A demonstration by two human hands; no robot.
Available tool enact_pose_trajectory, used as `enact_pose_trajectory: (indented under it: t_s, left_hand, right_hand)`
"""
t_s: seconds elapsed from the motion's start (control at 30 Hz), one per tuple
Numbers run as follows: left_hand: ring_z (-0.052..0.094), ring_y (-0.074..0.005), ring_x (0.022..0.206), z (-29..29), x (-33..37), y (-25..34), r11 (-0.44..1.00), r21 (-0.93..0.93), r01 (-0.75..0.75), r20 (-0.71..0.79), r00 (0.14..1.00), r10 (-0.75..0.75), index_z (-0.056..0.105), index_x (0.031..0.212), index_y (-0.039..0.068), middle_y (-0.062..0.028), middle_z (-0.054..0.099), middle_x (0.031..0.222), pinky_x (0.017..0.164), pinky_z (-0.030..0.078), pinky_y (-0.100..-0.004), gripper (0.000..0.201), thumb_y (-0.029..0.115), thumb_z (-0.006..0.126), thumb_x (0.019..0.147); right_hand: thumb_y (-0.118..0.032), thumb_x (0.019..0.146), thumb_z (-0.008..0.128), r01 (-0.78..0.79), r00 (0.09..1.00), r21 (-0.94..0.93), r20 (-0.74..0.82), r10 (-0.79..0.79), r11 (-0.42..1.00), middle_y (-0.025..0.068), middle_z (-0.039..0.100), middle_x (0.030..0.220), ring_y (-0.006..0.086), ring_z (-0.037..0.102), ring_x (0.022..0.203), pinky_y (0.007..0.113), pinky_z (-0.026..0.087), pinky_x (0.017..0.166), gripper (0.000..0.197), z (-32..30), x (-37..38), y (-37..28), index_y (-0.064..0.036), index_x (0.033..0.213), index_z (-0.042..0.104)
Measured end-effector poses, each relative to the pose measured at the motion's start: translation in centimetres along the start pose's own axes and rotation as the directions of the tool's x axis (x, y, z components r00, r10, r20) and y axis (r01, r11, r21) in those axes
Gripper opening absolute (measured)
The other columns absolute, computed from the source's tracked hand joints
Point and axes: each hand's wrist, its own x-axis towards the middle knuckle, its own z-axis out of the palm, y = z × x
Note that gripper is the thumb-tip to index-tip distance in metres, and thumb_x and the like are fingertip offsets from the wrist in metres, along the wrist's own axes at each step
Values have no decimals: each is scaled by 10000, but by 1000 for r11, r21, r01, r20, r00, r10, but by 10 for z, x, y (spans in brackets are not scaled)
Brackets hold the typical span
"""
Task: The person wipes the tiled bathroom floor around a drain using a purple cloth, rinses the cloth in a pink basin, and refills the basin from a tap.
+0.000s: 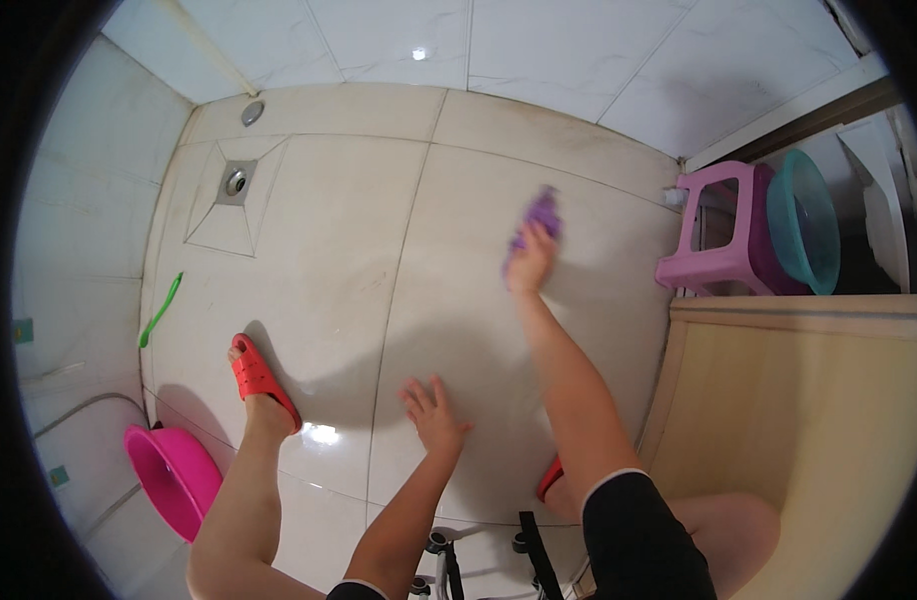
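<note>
Bunched under my right hand [533, 262] is a purple cloth [545, 210], pressed against the pale tiled floor [479, 240]; it looks smeared by motion. My right arm stretches forward from a black sleeve. Nearer to me, my left hand [434, 415] hovers over or rests on the floor with its fingers spread and nothing in it; I cannot tell whether it touches the tile. A red slipper [265, 381] is on my left foot, and part of another red slipper [551, 478] shows beside my right arm.
A square floor drain [238, 182] lies at the far left, with a green long-handled brush or stick [162, 310] nearer. At left leans a pink basin [184, 480]. A pink stool [729, 225] and teal basin [804, 222] stand at right, beyond a beige door panel [779, 400]. Black-and-metal legs [442, 560] are below.
</note>
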Motion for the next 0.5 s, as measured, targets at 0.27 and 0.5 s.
enact_pose_trajectory:
  t_s: [0.27, 0.5]
  left_hand:
    - [87, -451, 1328, -1, -1, -12, 999, -36, -9, -64, 998, 7, 216, 1394, 159, -235, 86, 1450, 988, 276, -581, 1104, 231, 854, 496]
    - [112, -449, 1321, -14, -7, 1, 997, -67, -36, -52, 998, 32, 267, 1377, 156, -226, 130, 1441, 1002, 268, -554, 1029, 236, 837, 525]
  right_hand:
    - [119, 684, 449, -228, 954, 452, 279, 106, 862, 144, 601, 1072, 288, 537, 1045, 357, 389, 937, 418, -34, -7, -98, -42, 1025, 630]
    - [60, 707, 497, -474, 853, -273, 91, 513, 837, 227, 468, 1252, 348, 434, 1170, 404, 319, 1001, 513, -195, -109, 8, 2, 1217, 488]
